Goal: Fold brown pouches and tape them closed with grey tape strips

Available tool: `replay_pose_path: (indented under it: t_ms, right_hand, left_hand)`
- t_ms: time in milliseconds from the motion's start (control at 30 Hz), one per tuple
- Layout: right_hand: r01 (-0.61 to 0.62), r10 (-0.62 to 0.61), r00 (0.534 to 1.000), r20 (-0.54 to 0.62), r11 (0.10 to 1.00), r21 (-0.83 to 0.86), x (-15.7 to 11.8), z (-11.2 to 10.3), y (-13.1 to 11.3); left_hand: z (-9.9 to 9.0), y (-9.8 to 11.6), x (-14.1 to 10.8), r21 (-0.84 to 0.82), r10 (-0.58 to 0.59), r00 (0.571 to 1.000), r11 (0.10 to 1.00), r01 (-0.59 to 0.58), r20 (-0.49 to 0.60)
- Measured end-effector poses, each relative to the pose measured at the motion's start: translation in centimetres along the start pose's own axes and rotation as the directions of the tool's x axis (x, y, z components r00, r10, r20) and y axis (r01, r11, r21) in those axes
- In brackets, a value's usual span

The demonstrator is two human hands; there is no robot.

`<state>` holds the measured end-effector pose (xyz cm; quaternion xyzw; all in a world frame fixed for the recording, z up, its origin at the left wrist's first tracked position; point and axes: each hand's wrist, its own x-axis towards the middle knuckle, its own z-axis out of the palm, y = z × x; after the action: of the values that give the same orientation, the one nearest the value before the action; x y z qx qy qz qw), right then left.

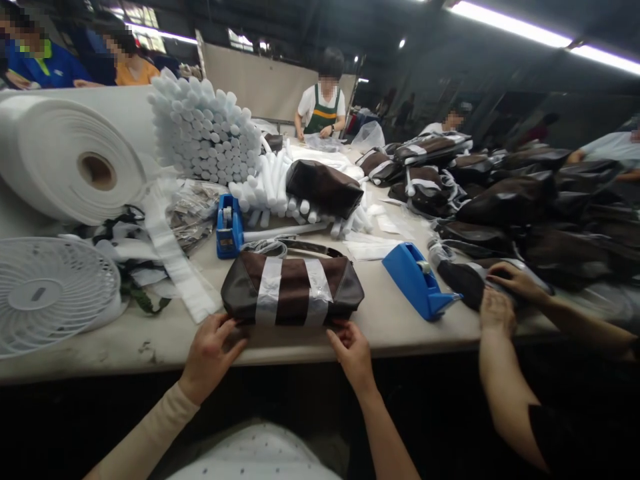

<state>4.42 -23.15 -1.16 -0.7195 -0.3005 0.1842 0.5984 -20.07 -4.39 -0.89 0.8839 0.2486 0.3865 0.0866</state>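
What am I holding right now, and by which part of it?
Your left hand and right hand hold a taped brown bag by its near bottom edge, one toward each corner.

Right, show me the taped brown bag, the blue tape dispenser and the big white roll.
Taped brown bag [293, 290]: head view, brown panel between the two tape bands.
Blue tape dispenser [405, 283]: head view, side of the blue body.
Big white roll [45, 157]: head view, end face left of the core.
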Motion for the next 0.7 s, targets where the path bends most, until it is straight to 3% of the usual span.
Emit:
replay_pose_path:
  t_ms: [67, 133, 300, 500, 700]
  right_hand:
    - [-0.131, 0.117, 0.983, 0.141, 0.987, 0.092, 0.7, 0.5, -0.1]
    - [-0.197, 0.16, 0.958, 0.238, 0.97, 0.142, 1.3, 0.9, -0.4]
    - [-0.224, 0.16, 0.942, 0.295, 0.955, 0.196, 1.8, 1.7, -1.3]
    - [-0.213, 0.154, 0.944, 0.291, 0.96, 0.183, 2.4, 1.4, -1.4]
    - [-0.167, 0.144, 0.943, 0.3, 0.984, 0.054, 4.6, -1.6, -2.6]
  left_hand:
    - [0.3, -0.4, 0.1, 0.129, 0.085, 0.995, 0.987, -0.092, 0.058]
    - [0.4, -0.8, 0.6, 0.244, 0.161, 0.983, 0.953, -0.178, 0.087]
    - [0.1, -1.7, 2.1, 0.375, 0.316, 0.946, 0.871, -0.318, 0.068]
    - [0.1, -1.2, 3.5, 0.376, 0.279, 0.96, 0.886, -0.272, 0.035]
    - [-0.7, -0.9, 5.1, 0.34, 0.23, 0.972, 0.912, -0.229, 0.039]
